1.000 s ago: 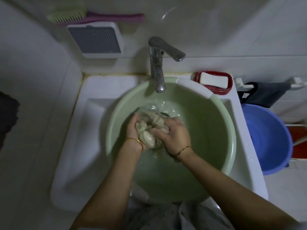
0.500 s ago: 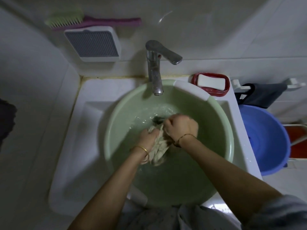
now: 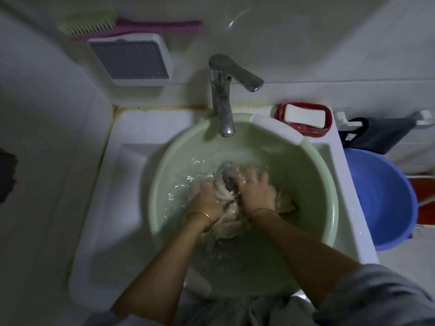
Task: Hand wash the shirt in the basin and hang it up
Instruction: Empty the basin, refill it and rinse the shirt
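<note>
A pale beige shirt (image 3: 229, 209) lies bunched and wet in the light green basin (image 3: 313, 175), partly under the rippling water. My left hand (image 3: 204, 198), with a gold bangle on its wrist, grips the left side of the bundle with its fingertips under water. My right hand (image 3: 255, 191) presses down on the right side of the shirt with its fingers spread forward, blurred by motion. A fold of the cloth sticks out to the right of my right wrist.
The basin sits in a white sink (image 3: 131, 184) under a chrome tap (image 3: 223, 97). A white soap bar in a red dish (image 3: 303, 118) stands at the back right. A blue bucket (image 3: 386, 198) is right of the sink; a brush (image 3: 122, 27) lies above.
Both hands have pushed the shirt down into the water. My right hand went from a fist on the cloth to spread fingers pressing it. The water is now splashing.
</note>
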